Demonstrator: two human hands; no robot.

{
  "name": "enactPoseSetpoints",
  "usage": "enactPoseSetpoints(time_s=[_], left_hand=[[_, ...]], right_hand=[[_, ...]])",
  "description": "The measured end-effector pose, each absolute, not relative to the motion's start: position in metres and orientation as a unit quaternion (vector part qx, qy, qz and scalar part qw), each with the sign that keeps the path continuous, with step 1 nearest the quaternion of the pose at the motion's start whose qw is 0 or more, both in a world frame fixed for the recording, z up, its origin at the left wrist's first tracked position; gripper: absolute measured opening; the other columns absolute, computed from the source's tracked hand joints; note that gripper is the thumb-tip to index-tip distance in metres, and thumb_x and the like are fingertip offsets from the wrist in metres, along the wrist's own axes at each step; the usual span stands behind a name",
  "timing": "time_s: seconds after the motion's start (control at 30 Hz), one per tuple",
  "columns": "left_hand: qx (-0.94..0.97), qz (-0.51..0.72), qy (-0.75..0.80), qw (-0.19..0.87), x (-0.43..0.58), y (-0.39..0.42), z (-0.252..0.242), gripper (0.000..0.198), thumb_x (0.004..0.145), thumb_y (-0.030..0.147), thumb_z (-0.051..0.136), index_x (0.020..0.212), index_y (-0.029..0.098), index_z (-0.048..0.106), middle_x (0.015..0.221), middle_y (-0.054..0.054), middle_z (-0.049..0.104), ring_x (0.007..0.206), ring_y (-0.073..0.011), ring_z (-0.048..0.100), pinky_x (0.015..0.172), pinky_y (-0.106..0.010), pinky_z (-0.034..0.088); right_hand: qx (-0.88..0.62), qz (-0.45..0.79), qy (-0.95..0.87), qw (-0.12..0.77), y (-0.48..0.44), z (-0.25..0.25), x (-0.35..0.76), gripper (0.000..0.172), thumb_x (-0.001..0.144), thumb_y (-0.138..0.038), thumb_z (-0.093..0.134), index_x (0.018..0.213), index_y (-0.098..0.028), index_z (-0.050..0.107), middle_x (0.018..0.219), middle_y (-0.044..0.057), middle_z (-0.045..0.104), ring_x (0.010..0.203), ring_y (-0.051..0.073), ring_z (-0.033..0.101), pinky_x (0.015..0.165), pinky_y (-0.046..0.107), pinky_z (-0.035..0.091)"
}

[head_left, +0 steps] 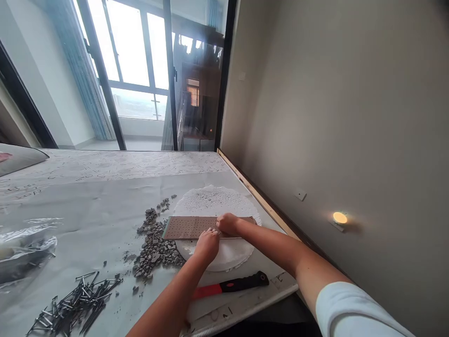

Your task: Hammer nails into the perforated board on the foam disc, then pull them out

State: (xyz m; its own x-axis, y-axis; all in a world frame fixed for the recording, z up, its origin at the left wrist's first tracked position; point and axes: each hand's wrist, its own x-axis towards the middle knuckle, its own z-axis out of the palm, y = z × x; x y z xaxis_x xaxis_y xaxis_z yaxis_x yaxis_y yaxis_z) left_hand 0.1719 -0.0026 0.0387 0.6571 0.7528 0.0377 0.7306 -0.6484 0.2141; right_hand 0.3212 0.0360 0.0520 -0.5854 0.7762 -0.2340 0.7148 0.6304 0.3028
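A brown board [189, 228] dotted with small holes lies across a round white slab [213, 199] with a rough, crumbly surface. My left hand [208, 244] rests at the board's near edge with its fingers curled together. Right beside it, my right hand [228, 224] is closed in a fist on top of the board. A thin bit of something shows between the two hands, too small to name; what the fingers grip is hidden. Just below the slab lies a hammer [242, 282] with a red and black handle, its left part hidden behind my left forearm.
Grey gravel [154, 250] is heaped left of the slab. A pile of long nails [80, 299] lies at the front left, near a clear plastic bag [26, 252]. A wooden edge strip [259, 194] runs along the wall, which carries a lit night light [339, 218].
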Motion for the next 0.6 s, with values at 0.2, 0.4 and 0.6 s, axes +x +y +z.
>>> enactPoseSetpoints(time_s=[0.2,0.4,0.6], left_hand=[[0.9,0.069,0.418,0.108,0.171,-0.001,0.037,0.036,0.089,0.014,0.029,0.09,0.008,0.065,0.098,-0.021,0.065,0.103,-0.0295,0.058,0.089,-0.039,0.04],[0.882,0.105,0.433,0.155,0.167,0.001,0.036,0.031,0.088,0.015,0.034,0.086,0.012,0.065,0.098,-0.02,0.065,0.101,-0.0292,0.059,0.088,-0.039,0.04],[0.863,0.167,0.437,0.191,0.167,0.004,0.032,0.023,0.083,0.014,0.041,0.072,0.016,0.06,0.088,-0.019,0.066,0.092,-0.0311,0.061,0.082,-0.04,0.041]], right_hand=[[0.435,0.08,0.879,0.179,0.043,0.053,0.317,0.024,0.077,-0.011,0.048,0.09,-0.009,0.067,0.098,0.018,0.07,0.089,0.027,0.066,0.07,0.034,0.051],[0.516,0.071,0.844,0.128,0.045,0.057,0.314,0.026,0.08,-0.022,0.049,0.092,-0.01,0.068,0.094,0.018,0.07,0.085,0.027,0.067,0.066,0.033,0.051],[0.529,0.038,0.844,0.082,0.044,0.066,0.31,0.023,0.07,-0.02,0.063,0.088,-0.008,0.067,0.094,0.017,0.07,0.085,0.027,0.066,0.068,0.03,0.049]])
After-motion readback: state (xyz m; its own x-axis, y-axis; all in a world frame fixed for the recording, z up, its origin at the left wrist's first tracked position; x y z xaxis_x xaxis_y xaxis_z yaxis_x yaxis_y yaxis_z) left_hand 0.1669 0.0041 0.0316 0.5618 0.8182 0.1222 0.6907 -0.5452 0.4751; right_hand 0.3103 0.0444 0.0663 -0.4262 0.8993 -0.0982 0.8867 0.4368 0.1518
